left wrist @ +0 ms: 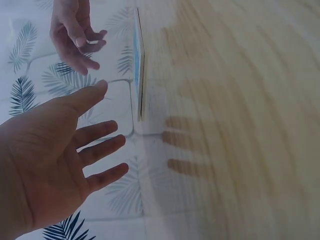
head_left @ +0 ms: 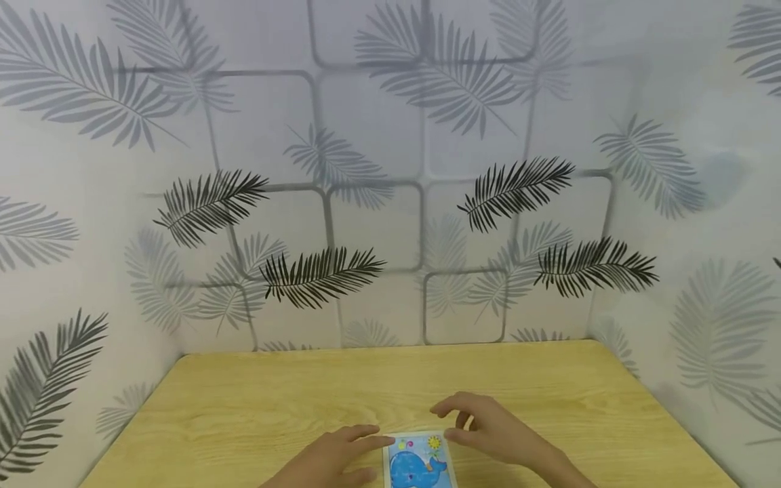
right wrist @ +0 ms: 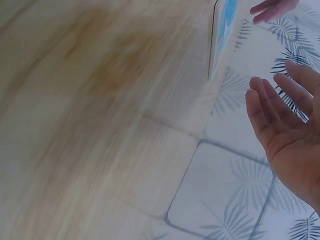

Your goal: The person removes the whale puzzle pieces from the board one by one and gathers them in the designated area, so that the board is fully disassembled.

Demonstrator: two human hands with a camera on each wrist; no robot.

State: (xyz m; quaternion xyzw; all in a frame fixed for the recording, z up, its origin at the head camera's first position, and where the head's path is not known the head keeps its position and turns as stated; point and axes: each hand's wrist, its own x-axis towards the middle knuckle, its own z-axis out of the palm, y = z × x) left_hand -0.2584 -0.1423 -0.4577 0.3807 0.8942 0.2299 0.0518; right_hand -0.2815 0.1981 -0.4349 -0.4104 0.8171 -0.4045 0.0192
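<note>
A flat picture board (head_left: 417, 468) with a blue whale and a yellow sun lies on the table near its front edge; the bottom of the head view cuts it off. Seen edge-on, the board (left wrist: 140, 65) looks thin. On its left is my left hand (head_left: 335, 459), fingers spread and holding nothing. In the left wrist view a gap shows between this hand (left wrist: 55, 155) and the board. My right hand (head_left: 497, 430) hovers at the board's upper right, fingers loosely bent. The right wrist view shows that hand (right wrist: 292, 135) holding nothing, apart from the board (right wrist: 220, 37).
The wood-grain table (head_left: 274, 393) reaches back to a wall (head_left: 378, 230) papered with leaf prints and rounded outlines. More papered walls stand at the left (head_left: 73, 271) and right (head_left: 702, 285) sides of the table.
</note>
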